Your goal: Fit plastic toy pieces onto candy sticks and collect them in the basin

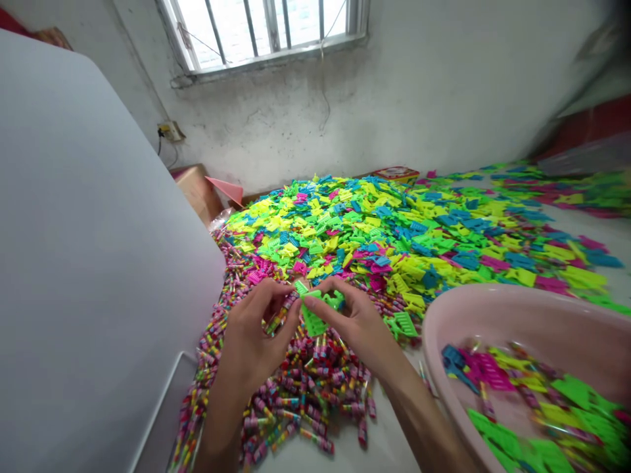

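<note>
Both of my hands meet in the middle of the view, above a pile of small candy-filled tubes (305, 394). A green plastic piece (313, 320) with slots is pinched between the thumb and fingers of my right hand (352, 322). My left hand (261, 325) touches the piece's upper left side with thumb and fingertips, and a candy-filled tube shows behind its fingers. Whether the left hand grips that tube is hard to see. Beyond the hands rises a heap of green, yellow, blue and pink plastic pieces (345, 223).
A pink basin (434, 341) at the lower right holds plastic pieces and tubes. A large white panel (98, 230) fills the left side. A cardboard box (197, 194) stands by the wall under a barred window (266, 33).
</note>
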A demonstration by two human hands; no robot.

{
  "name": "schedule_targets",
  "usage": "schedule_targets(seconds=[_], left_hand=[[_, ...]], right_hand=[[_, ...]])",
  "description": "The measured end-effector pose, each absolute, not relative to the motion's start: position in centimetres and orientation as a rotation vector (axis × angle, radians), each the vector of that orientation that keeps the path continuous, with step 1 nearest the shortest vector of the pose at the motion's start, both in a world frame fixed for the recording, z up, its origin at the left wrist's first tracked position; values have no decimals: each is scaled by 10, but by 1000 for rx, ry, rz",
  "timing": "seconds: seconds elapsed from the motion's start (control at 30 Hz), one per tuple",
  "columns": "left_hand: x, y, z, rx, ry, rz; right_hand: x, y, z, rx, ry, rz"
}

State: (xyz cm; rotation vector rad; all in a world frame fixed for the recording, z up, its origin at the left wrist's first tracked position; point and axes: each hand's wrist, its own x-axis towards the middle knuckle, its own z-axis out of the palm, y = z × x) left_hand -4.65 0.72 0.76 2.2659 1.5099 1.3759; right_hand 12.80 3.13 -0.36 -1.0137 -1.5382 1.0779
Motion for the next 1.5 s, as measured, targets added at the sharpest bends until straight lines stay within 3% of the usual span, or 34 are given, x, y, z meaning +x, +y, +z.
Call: schedule_targets(seconds=[0.47, 0.87, 1.5], left_hand=[[-59, 11, 9, 2401, 1174, 1220], [-27, 18, -7, 2716, 1587, 1175], [-18, 26, -20, 2634, 1467, 1290]], right_hand=[[130, 35, -10, -1018, -1600, 1066], [131, 39, -9, -1060, -1370, 1165], [142, 49, -11, -1014, -1209, 1165]])
